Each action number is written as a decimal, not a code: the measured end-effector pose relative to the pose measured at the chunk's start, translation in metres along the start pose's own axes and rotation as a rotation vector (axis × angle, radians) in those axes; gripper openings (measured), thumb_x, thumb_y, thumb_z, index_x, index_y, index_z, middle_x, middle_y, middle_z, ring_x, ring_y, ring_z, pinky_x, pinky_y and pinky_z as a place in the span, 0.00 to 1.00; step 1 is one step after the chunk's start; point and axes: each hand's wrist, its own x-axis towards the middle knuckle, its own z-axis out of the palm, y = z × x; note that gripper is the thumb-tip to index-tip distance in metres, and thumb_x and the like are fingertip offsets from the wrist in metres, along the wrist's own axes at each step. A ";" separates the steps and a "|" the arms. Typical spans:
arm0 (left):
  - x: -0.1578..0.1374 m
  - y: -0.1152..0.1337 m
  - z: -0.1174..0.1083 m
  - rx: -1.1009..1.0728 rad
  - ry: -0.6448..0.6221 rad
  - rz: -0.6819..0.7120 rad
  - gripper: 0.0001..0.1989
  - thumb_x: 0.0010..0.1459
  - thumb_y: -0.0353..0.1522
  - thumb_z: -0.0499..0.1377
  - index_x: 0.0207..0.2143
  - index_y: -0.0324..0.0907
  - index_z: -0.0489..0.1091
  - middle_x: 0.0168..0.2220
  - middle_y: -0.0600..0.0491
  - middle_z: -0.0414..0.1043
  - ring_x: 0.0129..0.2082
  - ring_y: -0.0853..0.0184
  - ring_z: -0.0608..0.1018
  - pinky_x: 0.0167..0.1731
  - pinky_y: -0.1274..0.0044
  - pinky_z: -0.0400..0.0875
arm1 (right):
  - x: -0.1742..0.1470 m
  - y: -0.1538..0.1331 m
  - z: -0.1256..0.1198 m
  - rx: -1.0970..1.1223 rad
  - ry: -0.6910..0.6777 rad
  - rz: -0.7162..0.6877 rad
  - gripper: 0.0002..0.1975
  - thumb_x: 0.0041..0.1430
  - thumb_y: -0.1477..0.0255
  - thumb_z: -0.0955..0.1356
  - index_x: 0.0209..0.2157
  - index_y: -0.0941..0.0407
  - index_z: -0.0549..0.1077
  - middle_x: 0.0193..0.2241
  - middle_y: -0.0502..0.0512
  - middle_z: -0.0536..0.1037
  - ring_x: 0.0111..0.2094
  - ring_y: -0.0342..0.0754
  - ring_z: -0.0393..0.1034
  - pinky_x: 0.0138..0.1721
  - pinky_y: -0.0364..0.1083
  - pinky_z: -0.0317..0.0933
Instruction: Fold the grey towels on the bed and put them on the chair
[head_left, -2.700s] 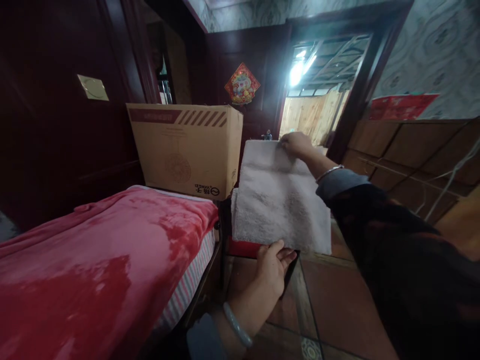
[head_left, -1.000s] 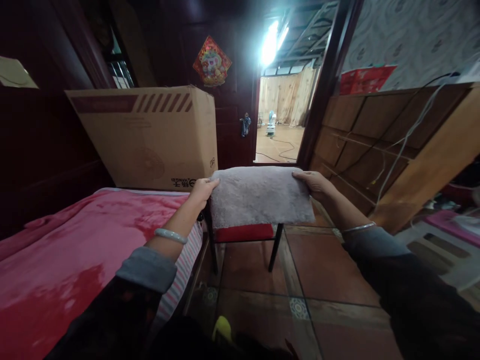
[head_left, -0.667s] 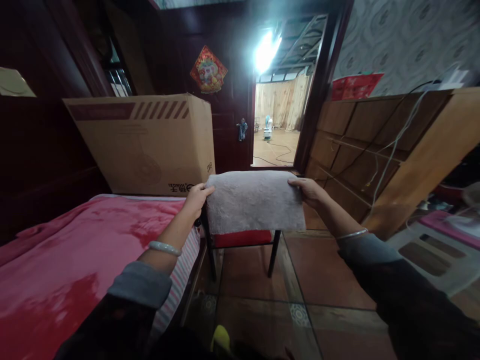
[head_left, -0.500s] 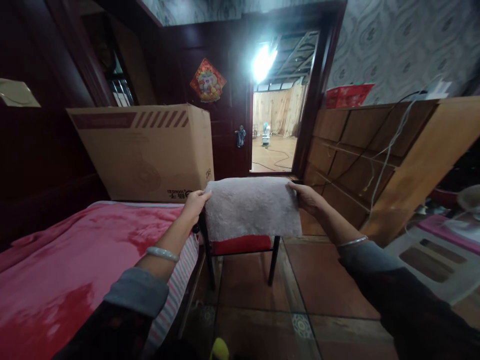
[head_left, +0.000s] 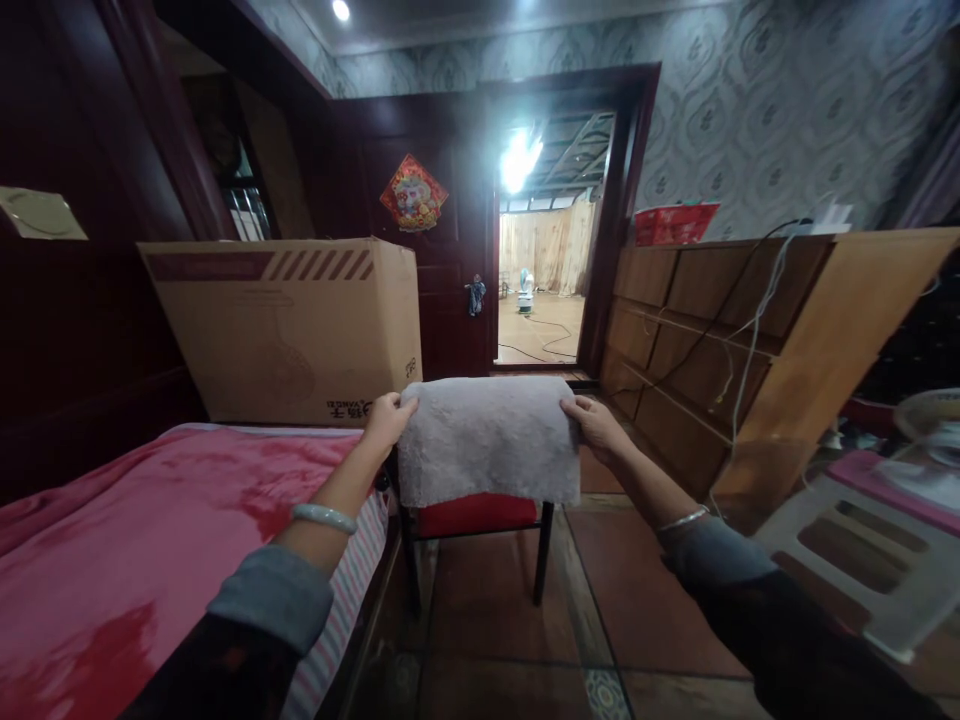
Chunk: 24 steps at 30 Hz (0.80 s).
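A light grey, fuzzy towel (head_left: 487, 440) hangs over the back of a chair with a red seat (head_left: 476, 514) and dark legs. The fingers of my left hand (head_left: 388, 422) pinch the towel's upper left corner. At the upper right corner, my right hand (head_left: 596, 425) grips it between thumb and fingers. The cloth covers most of the chair's back, and its lower edge falls just over the seat's rear. Bangles circle both of my wrists.
A bed with a pink blanket (head_left: 195, 510) lies on the left, with a large cardboard box (head_left: 292, 335) behind it. Wooden drawers (head_left: 720, 330) line the right wall, near a white and pink stool (head_left: 862, 520). Beyond the chair is an open doorway (head_left: 540, 330).
The camera view has tilted upward, so the scene sits lower in the picture. My right hand and the towel's right corner have come slightly inward to the left; both hands keep their hold.
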 end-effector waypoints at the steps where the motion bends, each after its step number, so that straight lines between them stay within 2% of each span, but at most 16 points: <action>1: -0.001 -0.001 -0.001 0.006 -0.001 -0.002 0.08 0.42 0.37 0.63 0.18 0.42 0.70 0.18 0.57 0.68 0.24 0.66 0.68 0.26 0.77 0.56 | 0.000 0.000 -0.001 -0.005 0.000 0.005 0.22 0.33 0.54 0.75 0.26 0.54 0.70 0.17 0.45 0.70 0.19 0.43 0.61 0.18 0.41 0.52; 5: -0.004 -0.003 0.001 0.029 0.023 0.001 0.07 0.45 0.36 0.62 0.21 0.42 0.71 0.22 0.54 0.73 0.28 0.63 0.73 0.30 0.76 0.62 | 0.005 -0.003 -0.003 -0.067 0.040 -0.030 0.26 0.31 0.50 0.75 0.27 0.54 0.70 0.18 0.45 0.70 0.19 0.42 0.60 0.19 0.41 0.49; 10: -0.006 -0.005 0.008 0.090 0.086 0.004 0.08 0.47 0.34 0.63 0.20 0.44 0.67 0.23 0.52 0.73 0.32 0.60 0.75 0.34 0.75 0.63 | 0.013 -0.003 -0.002 -0.149 0.091 -0.110 0.28 0.32 0.46 0.74 0.26 0.55 0.70 0.19 0.47 0.70 0.22 0.45 0.62 0.22 0.42 0.51; 14: -0.008 -0.005 0.001 0.105 0.073 0.005 0.06 0.49 0.35 0.63 0.25 0.42 0.71 0.27 0.50 0.76 0.34 0.59 0.77 0.37 0.73 0.67 | 0.013 0.001 -0.011 -0.326 0.168 -0.155 0.25 0.42 0.49 0.71 0.32 0.56 0.73 0.23 0.52 0.74 0.27 0.50 0.67 0.27 0.45 0.59; 16: -0.012 -0.002 -0.005 0.159 0.105 0.038 0.10 0.51 0.37 0.63 0.34 0.40 0.74 0.33 0.47 0.78 0.39 0.56 0.78 0.42 0.70 0.69 | 0.010 0.000 -0.013 -0.514 0.258 -0.295 0.23 0.50 0.53 0.69 0.39 0.57 0.74 0.30 0.58 0.77 0.33 0.55 0.71 0.35 0.50 0.65; 18: -0.016 0.005 -0.006 0.304 0.121 0.181 0.20 0.52 0.38 0.63 0.46 0.39 0.74 0.44 0.42 0.78 0.48 0.52 0.76 0.51 0.66 0.67 | 0.006 -0.005 -0.005 -0.705 0.294 -0.540 0.23 0.57 0.56 0.65 0.48 0.58 0.73 0.42 0.65 0.78 0.45 0.60 0.71 0.46 0.57 0.65; 20: -0.018 0.015 -0.003 0.488 0.054 0.403 0.30 0.54 0.41 0.63 0.58 0.39 0.68 0.58 0.38 0.71 0.59 0.50 0.70 0.59 0.62 0.61 | 0.002 -0.011 0.012 -0.877 0.230 -0.766 0.25 0.63 0.58 0.62 0.56 0.56 0.71 0.54 0.66 0.74 0.56 0.61 0.65 0.56 0.60 0.59; 22: -0.018 0.025 0.005 0.629 -0.073 0.579 0.37 0.56 0.45 0.63 0.64 0.41 0.61 0.67 0.39 0.60 0.67 0.50 0.60 0.65 0.60 0.53 | 0.000 -0.016 0.034 -1.024 0.109 -0.866 0.27 0.67 0.58 0.59 0.62 0.53 0.66 0.62 0.63 0.68 0.63 0.61 0.58 0.60 0.61 0.55; 24: -0.015 0.031 0.015 0.721 -0.197 0.671 0.41 0.56 0.49 0.63 0.67 0.42 0.57 0.70 0.41 0.54 0.70 0.49 0.53 0.67 0.56 0.45 | 0.001 -0.018 0.053 -1.139 -0.019 -0.878 0.28 0.69 0.56 0.57 0.66 0.51 0.62 0.65 0.60 0.65 0.66 0.62 0.55 0.61 0.63 0.54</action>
